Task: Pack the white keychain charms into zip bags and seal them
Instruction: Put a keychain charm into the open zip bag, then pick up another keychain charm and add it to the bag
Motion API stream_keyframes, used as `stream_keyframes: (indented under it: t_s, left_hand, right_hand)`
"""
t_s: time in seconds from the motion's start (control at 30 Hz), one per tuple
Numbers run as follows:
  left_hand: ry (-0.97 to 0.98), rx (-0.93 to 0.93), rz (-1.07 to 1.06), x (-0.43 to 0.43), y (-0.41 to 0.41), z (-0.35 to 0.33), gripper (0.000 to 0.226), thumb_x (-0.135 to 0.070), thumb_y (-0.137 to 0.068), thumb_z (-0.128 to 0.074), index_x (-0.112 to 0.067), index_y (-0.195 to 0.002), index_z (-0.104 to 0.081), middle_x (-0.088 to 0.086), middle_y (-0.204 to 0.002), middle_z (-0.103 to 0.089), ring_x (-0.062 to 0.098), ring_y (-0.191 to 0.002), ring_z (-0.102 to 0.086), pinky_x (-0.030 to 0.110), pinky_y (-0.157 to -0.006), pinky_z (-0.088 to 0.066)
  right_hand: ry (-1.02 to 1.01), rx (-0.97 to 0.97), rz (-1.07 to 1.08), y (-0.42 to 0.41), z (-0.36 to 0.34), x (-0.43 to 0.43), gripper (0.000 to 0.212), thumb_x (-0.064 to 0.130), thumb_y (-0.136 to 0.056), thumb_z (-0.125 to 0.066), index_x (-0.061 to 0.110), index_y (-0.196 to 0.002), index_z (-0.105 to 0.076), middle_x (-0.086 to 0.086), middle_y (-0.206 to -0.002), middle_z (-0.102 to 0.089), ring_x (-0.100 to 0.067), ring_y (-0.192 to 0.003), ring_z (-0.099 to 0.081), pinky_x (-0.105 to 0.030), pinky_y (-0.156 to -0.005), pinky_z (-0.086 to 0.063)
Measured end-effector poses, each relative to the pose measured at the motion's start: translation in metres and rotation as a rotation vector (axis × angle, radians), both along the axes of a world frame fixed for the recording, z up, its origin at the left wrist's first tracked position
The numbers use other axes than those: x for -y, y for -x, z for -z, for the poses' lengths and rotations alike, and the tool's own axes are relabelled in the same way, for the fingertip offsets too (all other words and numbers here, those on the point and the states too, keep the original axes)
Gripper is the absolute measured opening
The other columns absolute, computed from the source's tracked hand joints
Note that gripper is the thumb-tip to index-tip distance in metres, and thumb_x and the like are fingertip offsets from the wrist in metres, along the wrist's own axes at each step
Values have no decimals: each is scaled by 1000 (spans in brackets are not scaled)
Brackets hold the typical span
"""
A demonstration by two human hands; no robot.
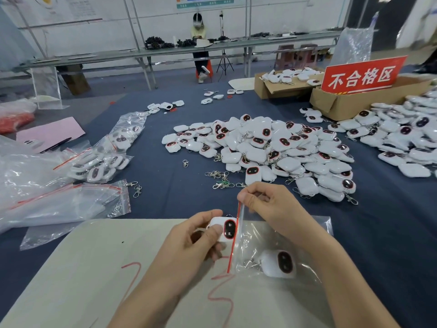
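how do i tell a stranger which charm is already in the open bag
At the near edge lies a beige mat, where the right hand holds a clear zip bag by its red strip. The charm lies inside that bag; the other charm nearby is at its mouth, in the left hand.

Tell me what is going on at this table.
A person is packing white keychain charms into zip bags. The left hand holds one charm at the red-striped mouth of a clear zip bag, whose top edge the right hand pinches. A second charm lies inside. A pile of loose charms sits ahead on the blue cloth; filled bags lie left.
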State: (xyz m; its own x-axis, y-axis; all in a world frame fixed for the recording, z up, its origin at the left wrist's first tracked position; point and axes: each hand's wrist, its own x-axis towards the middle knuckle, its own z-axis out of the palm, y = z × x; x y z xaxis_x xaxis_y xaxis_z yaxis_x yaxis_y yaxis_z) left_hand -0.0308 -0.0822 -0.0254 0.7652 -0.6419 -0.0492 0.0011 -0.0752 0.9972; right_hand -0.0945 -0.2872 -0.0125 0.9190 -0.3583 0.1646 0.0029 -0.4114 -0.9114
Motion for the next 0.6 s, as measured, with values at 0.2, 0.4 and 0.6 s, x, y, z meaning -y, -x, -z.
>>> stream_keyframes:
  t_s: [0.2, 0.4, 0.6]
  left_hand:
    - [66, -56, -40, 11, 6, 4, 11, -14, -91, -72, -17, -102, -73, 7, -80, -73, 18, -64, -66, 25, -61, -54]
    - [61, 29, 20, 28, 22, 7, 25, -46, -85, -70, -37, -108, -71, 3, -95, -76, 18, -79, -68, 35, -74, -53]
    - [-61, 300, 125, 27, 27, 16, 42, -53, -86, -60, -59, -122, -39, -10, -97, -75, 12, -81, -70, 34, -72, -54]
  right_hand:
    - [9, -10, 54, -4, 2, -4, 17, 38, -92, -69, 26, -79, -71, 19, -53, -55, 2, -52, -49, -10, -57, -38]
    - [60, -31, 98, -4, -2, -8, 19, 39, -91, -70, 30, -75, -71, 20, -55, -62, 2, -56, -57, -12, -58, -39]
    - [-16, -9, 104, -4, -5, -10, 17, 38, -90, -71, 32, -75, -71, 15, -63, -68, -2, -57, -65, -9, -58, -44]
